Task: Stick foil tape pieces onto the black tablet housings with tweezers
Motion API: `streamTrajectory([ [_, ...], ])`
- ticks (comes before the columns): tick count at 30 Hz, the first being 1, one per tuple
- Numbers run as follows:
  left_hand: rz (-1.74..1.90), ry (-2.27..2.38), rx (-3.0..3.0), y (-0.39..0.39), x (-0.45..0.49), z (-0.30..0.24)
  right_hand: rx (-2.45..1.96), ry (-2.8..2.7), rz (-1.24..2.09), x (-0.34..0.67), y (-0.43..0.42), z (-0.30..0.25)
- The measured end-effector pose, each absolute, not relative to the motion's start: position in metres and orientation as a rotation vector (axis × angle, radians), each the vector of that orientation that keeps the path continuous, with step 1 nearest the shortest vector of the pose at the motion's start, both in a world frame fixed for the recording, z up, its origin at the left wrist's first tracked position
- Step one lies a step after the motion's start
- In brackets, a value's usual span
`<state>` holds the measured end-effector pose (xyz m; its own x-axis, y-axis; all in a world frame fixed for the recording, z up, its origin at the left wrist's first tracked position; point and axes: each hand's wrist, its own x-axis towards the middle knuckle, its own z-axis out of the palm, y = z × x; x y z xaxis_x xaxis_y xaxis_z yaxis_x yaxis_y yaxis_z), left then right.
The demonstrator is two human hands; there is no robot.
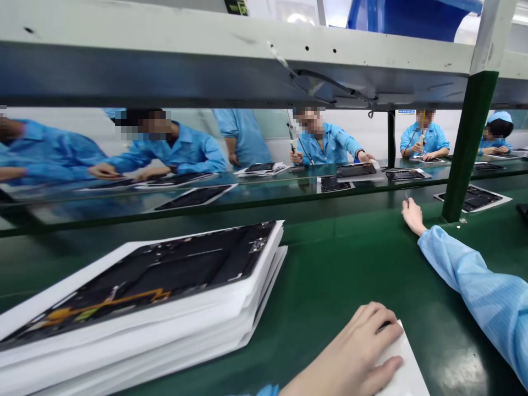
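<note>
Green bench (330, 264); pale overhead shelf (165, 30); white-and-green post (470, 137); whitish wall (373, 131)

The left hand (358, 352) is palm down, fingers bent, thumb apart; the right arm (474, 269) stretches forward, the right hand (413, 216) closed in a pinch.

No readable text; blue sign (406, 111) and yellow-green marking (238, 7) too small.

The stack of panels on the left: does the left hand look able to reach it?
Probably yes: only green tabletop shows between the left hand and the stack, though that hand rests on a white sheet.
</note>
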<state>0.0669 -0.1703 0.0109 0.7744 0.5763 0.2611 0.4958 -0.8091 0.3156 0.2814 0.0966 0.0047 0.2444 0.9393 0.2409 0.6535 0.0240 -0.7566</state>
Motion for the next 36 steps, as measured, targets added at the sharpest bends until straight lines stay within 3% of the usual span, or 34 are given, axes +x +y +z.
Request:
streamTrajectory([
  [17,0.420,0.883,2.758,-0.175,0.064,0.010,-2.250,-1.688,-0.167,0.340,0.134,-0.008],
  [36,0.417,0.875,2.717,-0.176,0.063,0.012,-2.433,-1.580,-0.321,0.370,0.160,-0.010],
])
